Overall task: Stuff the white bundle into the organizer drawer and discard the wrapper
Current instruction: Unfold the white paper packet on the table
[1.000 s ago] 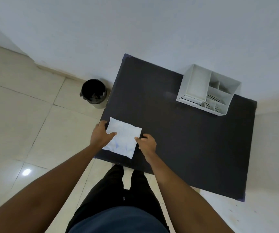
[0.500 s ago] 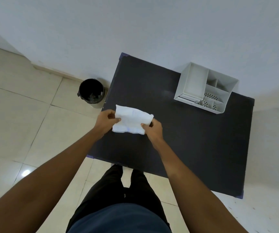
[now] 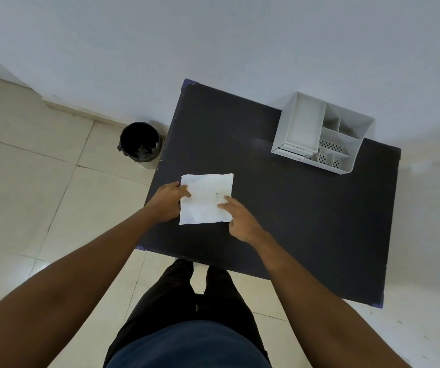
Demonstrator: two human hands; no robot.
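Observation:
A flat white bundle (image 3: 205, 197) in a thin wrapper lies on the dark table (image 3: 306, 221), near its left front part. My left hand (image 3: 168, 201) grips the bundle's left edge with thumb on top. My right hand (image 3: 240, 219) rests its fingertips on the bundle's right lower part, fingers spread. The white organizer (image 3: 319, 132) stands at the far right of the table by the wall, with a drawer front low on its left side and several open compartments on its right.
A small bin with a black liner (image 3: 139, 144) stands on the tiled floor just left of the table, against the wall. My legs are at the table's front edge.
The bundle was lifted off the table's front left and squeezed between both hands, and now it lies flat again, farther onto the table. My right hand has loosened to fingertips on top.

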